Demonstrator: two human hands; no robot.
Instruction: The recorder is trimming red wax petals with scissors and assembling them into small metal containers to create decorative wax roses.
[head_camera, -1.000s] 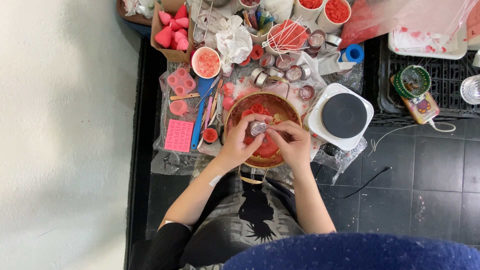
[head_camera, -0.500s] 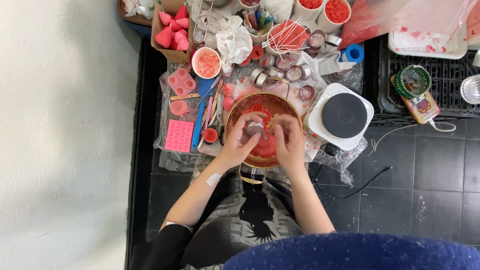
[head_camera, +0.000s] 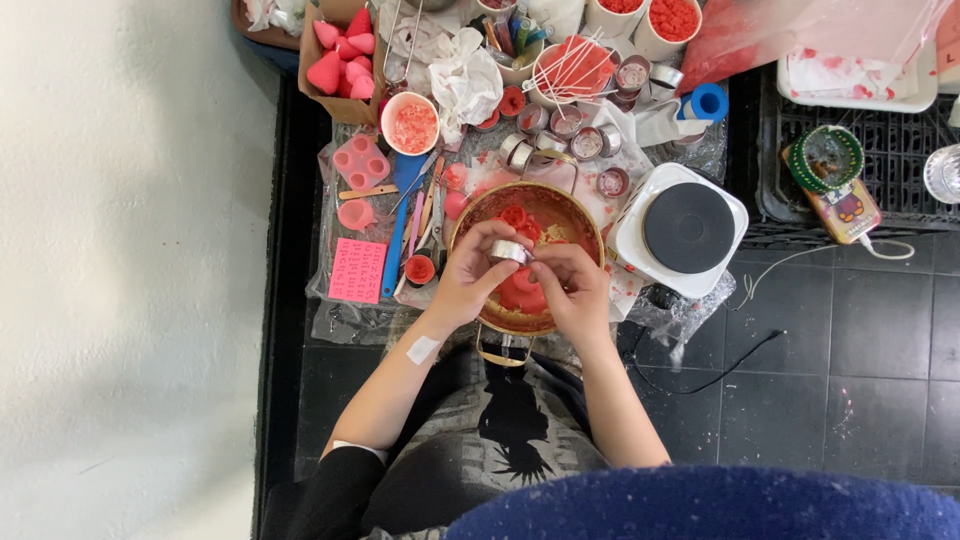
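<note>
We hold a small round metal cup (head_camera: 511, 251) over the copper-coloured pot (head_camera: 585, 215); the left hand (head_camera: 468, 280) is closed around the cup from its 9 o'clock side, and the right hand (head_camera: 570, 288) meets it from 4 o'clock, fingertips pinched at the cup's rim; we cannot tell what the right fingertips grasp, since the spot is too small to read. The cup sits above the pot's centre, close to the red wax pieces (head_camera: 522, 290) lying inside; we judge that this cup is in the middle of handling, neither set down nor put aside.

At 12 o'clock from the pot, several similar metal cups (head_camera: 587, 144) stand on the plastic sheet; some show a pale pink fill, and we judge that those are already poured while the one in hand is not finished. At 3 o'clock, just beside the pot, stands a white hotplate (head_camera: 686, 228) with a black disc, bare of any vessel. At 9 o'clock lie a blue tool (head_camera: 397, 228), a pink silicone mould (head_camera: 360, 160) and a pink flat mould (head_camera: 357, 270); at 11 o'clock a white cup of red granules (head_camera: 412, 123); farther at 11 o'clock a cardboard box of pink cones (head_camera: 338, 52), which we judge to be finished pieces. At 12 o'clock a container of white sticks (head_camera: 572, 62) waits.
</note>
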